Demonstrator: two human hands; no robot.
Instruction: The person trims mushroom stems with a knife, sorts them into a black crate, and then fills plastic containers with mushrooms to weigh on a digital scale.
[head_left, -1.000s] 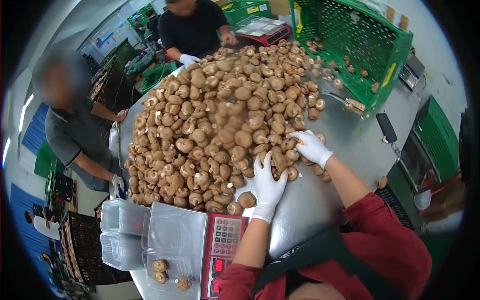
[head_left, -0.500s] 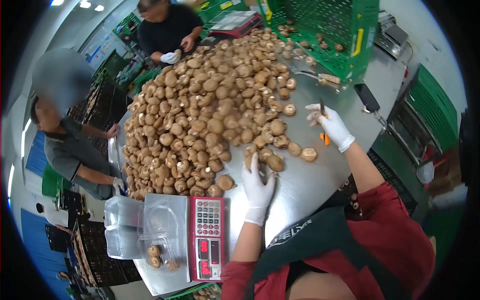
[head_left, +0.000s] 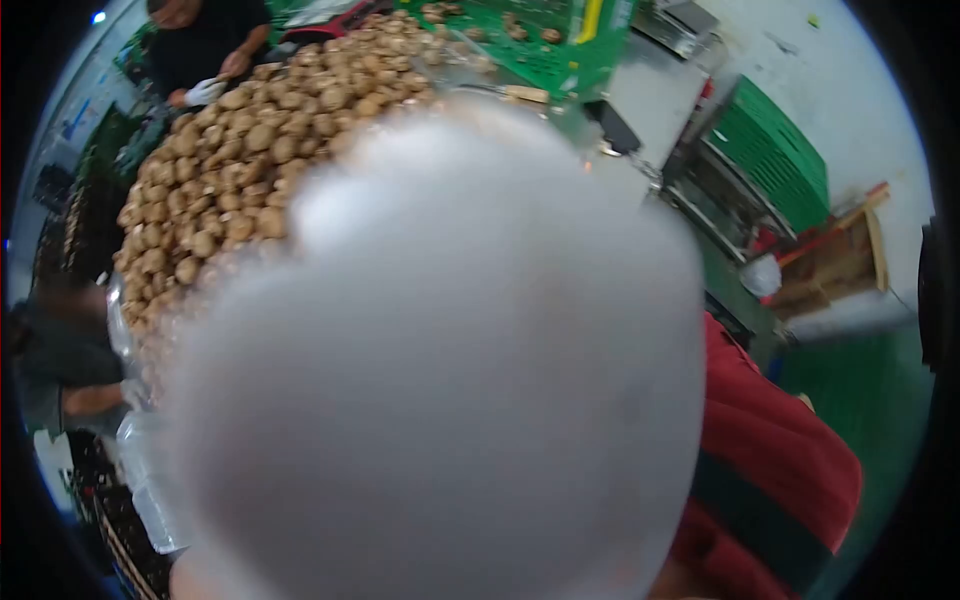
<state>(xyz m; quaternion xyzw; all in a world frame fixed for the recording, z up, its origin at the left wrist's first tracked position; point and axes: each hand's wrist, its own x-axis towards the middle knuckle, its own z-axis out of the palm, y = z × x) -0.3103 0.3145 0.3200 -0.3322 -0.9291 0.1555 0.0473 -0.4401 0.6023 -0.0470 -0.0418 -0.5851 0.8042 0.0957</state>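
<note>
A white-gloved hand, by its place most likely my left hand (head_left: 450, 350), fills the middle of the head view, very close to the camera. Its fingers are smeared by motion and closeness, so whether it holds anything does not show. Behind it, the large pile of brown shiitake mushrooms (head_left: 260, 137) is visible at the upper left. My right hand is out of sight, perhaps behind the glove. The scale and the near part of the metal table are covered too.
Clear plastic trays (head_left: 150, 480) stand at the lower left. Across the table a person (head_left: 215, 50) handles mushrooms; another person's arm (head_left: 95, 398) is at the left. A green crate (head_left: 560, 60), a wooden-handled tool (head_left: 525, 94) and a phone (head_left: 612, 128) lie toward the back.
A gloved hand has come up from the table to right before the camera. The view has shifted, and the orange-handled knife in my right hand no longer shows.
</note>
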